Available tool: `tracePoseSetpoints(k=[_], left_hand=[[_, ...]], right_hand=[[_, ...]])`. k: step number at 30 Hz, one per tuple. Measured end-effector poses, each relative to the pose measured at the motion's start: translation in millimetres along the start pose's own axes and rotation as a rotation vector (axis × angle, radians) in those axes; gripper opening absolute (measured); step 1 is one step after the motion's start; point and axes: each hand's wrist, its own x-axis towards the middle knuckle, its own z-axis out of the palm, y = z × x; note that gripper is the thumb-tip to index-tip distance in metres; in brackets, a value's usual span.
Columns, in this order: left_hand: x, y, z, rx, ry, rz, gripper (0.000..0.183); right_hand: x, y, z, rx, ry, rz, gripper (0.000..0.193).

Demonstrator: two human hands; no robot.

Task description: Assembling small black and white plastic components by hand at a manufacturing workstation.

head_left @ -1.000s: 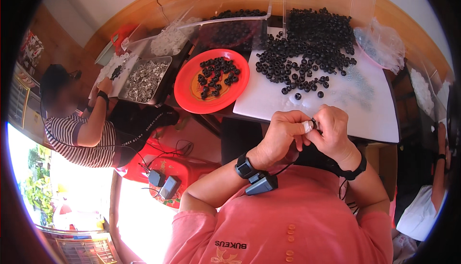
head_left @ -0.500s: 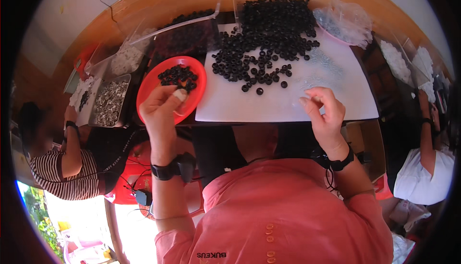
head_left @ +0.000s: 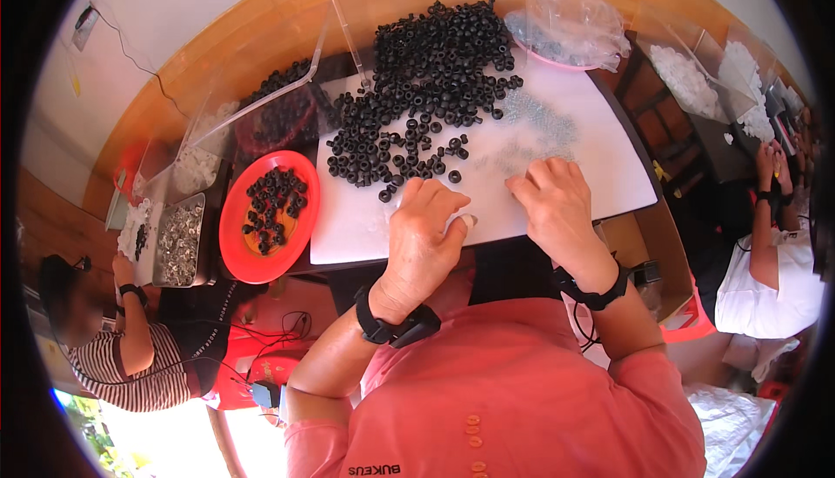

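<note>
My left hand (head_left: 424,239) is over the near part of the white board (head_left: 348,239), its fingers bent downward, with a white wrap on the thumb. Whatever its fingertips may hold is hidden beneath them. Small black round pieces (head_left: 444,52), some with a hole, are heaped on the board; a few loose ones lie just beyond this hand. My right hand (head_left: 561,217) bends its fingers and thumb down to the board, at the near edge of a scatter of tiny clear pieces (head_left: 539,121). I cannot make out anything between its fingertips.
A red plate (head_left: 230,226) with black pieces lies left of the board. Beyond it stand a clear bin (head_left: 270,100) and a metal tray (head_left: 156,260) of small metal parts. A bagged bowl (head_left: 574,34) is at the back right. Co-workers sit at left (head_left: 135,347) and right (head_left: 765,282).
My left hand has moved right from the red plate to the board's near edge. My right hand has bent down to the board. The whole view has shifted and turned.
</note>
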Motion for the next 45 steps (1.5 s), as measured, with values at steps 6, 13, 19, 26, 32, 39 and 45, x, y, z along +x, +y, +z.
tracePoseSetpoints(k=[6, 13, 19, 26, 32, 39, 45], left_hand=[[-9, -33, -19, 0.109, 0.112, -0.112, 0.019], [19, -11, -1, 0.263, 0.060, 0.149, 0.018], [41, -26, 23, 0.581, -0.081, 0.292, 0.014], [45, -28, 28, 0.548, -0.088, 0.288, 0.010], [4, -7, -1, -0.286, -0.183, -0.274, 0.016], [-17, 1, -15, -0.865, -0.129, -0.656, 0.019], [-36, -6, -25, -0.928, -0.125, -0.600, 0.019]], right_hand=[[-4, 7, -3, -0.062, -0.094, -0.075, 0.006], [0, -3, -4, -0.025, -0.111, -0.147, 0.006], [3, -5, -9, 0.035, -0.100, -0.197, 0.009], [-2, -1, 2, 0.279, -0.087, -0.132, 0.021], [11, -11, -8, 0.868, -0.007, 0.148, 0.017], [26, -41, -5, 1.025, -0.073, 0.120, 0.015], [35, -53, -3, 1.192, -0.234, 0.233, 0.013]])
